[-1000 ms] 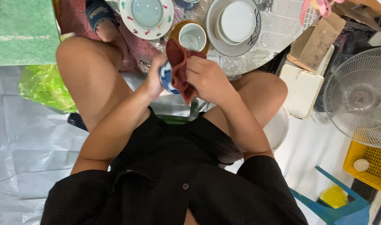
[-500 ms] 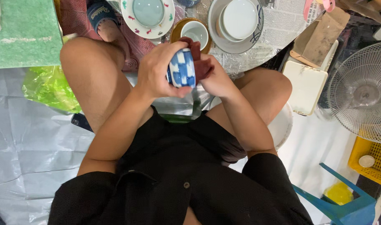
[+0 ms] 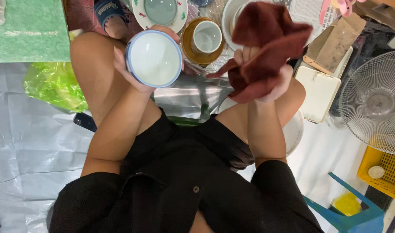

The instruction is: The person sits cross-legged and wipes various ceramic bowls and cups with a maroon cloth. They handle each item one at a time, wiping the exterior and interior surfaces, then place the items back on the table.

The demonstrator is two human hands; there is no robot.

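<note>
Half a second on, hands have parted: the bowl (image 3: 154, 58), earlier shown side-on against the cloth (image 3: 264, 49), now faces the camera, its smooth white glazed inside ringed by a blue rim. Left hand (image 3: 135, 71) cups it from beneath at 11 o'clock, fingers wrapped round the rim. Right hand (image 3: 266, 82) grips the crumpled maroon cloth, bunched and soft, at 1 o'clock. Between them, at 12 o'clock, a white cup (image 3: 207, 36) sits on a brown saucer (image 3: 189, 47).
</note>
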